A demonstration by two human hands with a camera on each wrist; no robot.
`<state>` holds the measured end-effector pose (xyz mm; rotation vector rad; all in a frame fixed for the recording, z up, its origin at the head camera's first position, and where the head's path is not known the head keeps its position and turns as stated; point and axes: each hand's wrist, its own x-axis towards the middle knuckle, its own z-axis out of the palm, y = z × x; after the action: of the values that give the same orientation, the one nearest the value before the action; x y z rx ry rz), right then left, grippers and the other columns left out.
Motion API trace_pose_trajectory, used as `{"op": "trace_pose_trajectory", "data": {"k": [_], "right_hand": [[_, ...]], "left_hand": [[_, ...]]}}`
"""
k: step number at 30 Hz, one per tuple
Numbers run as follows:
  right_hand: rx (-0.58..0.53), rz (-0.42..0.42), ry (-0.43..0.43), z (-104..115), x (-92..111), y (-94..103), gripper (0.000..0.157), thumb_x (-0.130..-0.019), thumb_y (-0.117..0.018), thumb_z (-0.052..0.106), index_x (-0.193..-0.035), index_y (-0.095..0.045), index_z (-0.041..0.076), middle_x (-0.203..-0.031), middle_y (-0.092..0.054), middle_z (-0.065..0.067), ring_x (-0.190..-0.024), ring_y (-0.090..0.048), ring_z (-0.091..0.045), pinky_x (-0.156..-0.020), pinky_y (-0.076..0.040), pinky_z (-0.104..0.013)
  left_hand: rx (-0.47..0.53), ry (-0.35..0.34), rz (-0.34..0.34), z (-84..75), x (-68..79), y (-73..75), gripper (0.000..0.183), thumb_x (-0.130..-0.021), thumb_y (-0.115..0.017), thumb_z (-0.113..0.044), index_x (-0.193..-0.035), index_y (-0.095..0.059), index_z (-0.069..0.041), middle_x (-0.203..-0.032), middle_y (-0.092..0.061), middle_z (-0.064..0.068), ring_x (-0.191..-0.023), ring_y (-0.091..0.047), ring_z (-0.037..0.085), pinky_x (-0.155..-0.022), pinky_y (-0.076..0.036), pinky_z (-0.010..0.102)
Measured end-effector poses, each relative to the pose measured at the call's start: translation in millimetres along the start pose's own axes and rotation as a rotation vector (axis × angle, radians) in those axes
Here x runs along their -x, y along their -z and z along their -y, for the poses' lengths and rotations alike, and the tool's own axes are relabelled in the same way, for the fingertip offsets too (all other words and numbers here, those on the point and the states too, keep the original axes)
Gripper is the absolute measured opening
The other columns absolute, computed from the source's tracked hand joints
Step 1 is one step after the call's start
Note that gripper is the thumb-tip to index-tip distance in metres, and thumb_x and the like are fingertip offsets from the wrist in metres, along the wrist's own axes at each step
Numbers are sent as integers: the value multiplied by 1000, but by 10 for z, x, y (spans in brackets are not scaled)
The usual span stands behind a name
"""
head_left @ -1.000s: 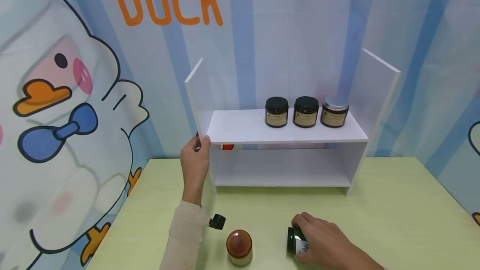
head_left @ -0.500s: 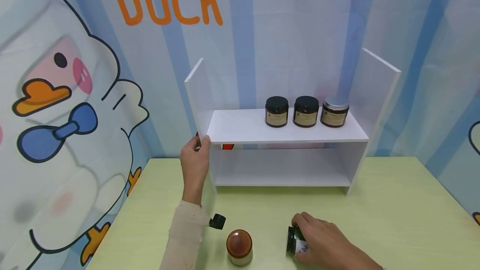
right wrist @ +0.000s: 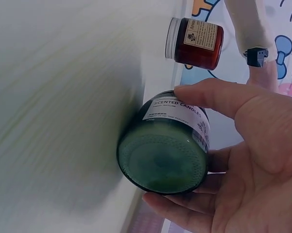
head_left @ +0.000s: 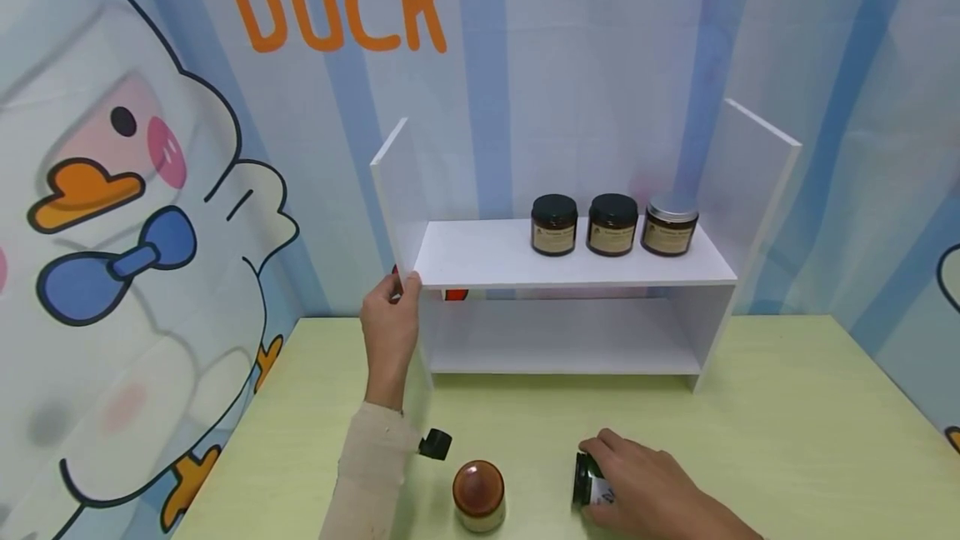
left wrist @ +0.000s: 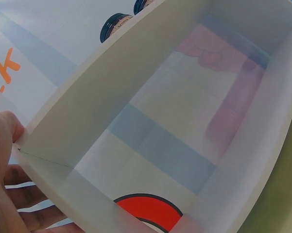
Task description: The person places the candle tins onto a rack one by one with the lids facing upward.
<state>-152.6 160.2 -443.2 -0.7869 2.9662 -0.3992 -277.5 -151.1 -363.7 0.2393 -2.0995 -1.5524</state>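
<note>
Well, from where I stand, both hands are occupied. The person's right hand (head_left: 648, 483) is clamped on a dark green glass jar with a black lid (head_left: 587, 482), thumb on one side and fingers curled round the other. That jar is on its side low over the pale yellow-green counter (head_left: 787, 423), lid toward the left and base toward the right wrist; whether it touches the surface I cannot tell. Its white label reads "SCENTED CANDLES". The left hand (head_left: 390, 319) grips the white two-tier shelf unit (head_left: 476, 255) by its left side panel, near the upper shelf, thumb at the front edge and fingers behind. Between the two forearms, apart from both, an amber-brown glass jar with a cream label (head_left: 478, 497) stands upside down on its silver lid. On the right half of the upper shelf is a row of three: a dark jar with a black lid (head_left: 553, 226), a matching black-lidded jar (head_left: 612, 226) beside it, and a dark jar with a silver lid (head_left: 670, 227) nearest the right panel. A small black block (head_left: 435, 443) sits at the beige sleeve (head_left: 367, 469) of the left arm. Behind everything hangs a blue-striped backdrop (head_left: 483, 90) with a large white cartoon duck (head_left: 210, 273).
</note>
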Motion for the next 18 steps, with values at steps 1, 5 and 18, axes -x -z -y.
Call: {"op": "trace_pose_trajectory", "data": {"k": [1,5,18], "right_hand": [[4,3,0,0,-2,2,58,-74,-83,34,-122,-65,8,-108,-61,2,-78,-54,-10,-56,-46,-36],[14,24,2,2,-12,23,58,-77,-83,39,-124,-66,8,-109,-62,1,-82,-59,-15,-56,-48,-39],[15,81,24,1,-30,88,56,-76,-85,36,-122,-65,12,-112,-62,2,-83,-59,-13,-57,-47,-36]], "left_hand": [[1,1,1,1,2,-1,35,-99,-57,-39,-102,-72,-8,-104,-70,10,-86,-57,25,-69,-45,38],[6,4,2,0,6,1,35,-99,-57,-40,-104,-72,-9,-106,-70,9,-87,-57,25,-70,-45,39],[-2,-2,2,0,2,3,36,-99,-57,-39,-98,-71,-6,-97,-69,10,-78,-54,25,-65,-42,38]]}}
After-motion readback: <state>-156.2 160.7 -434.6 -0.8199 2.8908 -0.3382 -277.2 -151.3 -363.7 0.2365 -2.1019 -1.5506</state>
